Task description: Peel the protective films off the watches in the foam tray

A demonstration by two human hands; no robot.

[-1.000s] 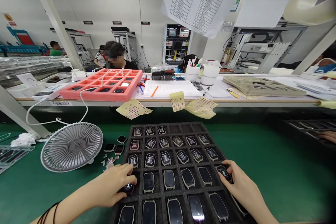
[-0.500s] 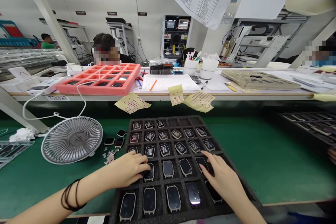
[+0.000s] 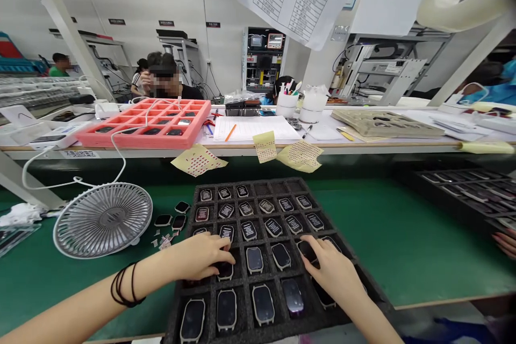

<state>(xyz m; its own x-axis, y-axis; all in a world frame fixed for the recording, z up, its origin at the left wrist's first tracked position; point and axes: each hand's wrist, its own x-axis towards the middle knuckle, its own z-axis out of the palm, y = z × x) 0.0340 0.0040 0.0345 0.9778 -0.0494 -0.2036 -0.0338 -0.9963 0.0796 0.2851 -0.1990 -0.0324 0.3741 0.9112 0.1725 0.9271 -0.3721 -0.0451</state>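
A black foam tray (image 3: 236,282) in front of me has several smartwatches in its compartments, faces up, without straps. My left hand (image 3: 201,255) reaches over the left side, its thumb and fingers closed around a dark-faced smartwatch (image 3: 226,271) that sits in its compartment. My right hand (image 3: 331,267) has its thumb and fingertips at the edges of another dark smartwatch (image 3: 307,251) in the same row, partly hidden by the fingers. In the rows behind, a smartwatch (image 3: 249,230) and others show lit text. The nearest row, with a smartwatch (image 3: 263,304), has dark screens.
Left of the tray lie a grey fan (image 3: 105,220), loose smartwatches (image 3: 163,220) and small scraps (image 3: 166,241). A shelf edge (image 3: 242,150) crosses behind, bearing a pink foam tray (image 3: 137,140). On the right are another black tray (image 3: 463,188) and another person's hand (image 3: 506,244).
The view has shifted slightly, moving the scene a little left. Both hands stay at the same smartwatches; the right fingers have drawn closer around theirs.
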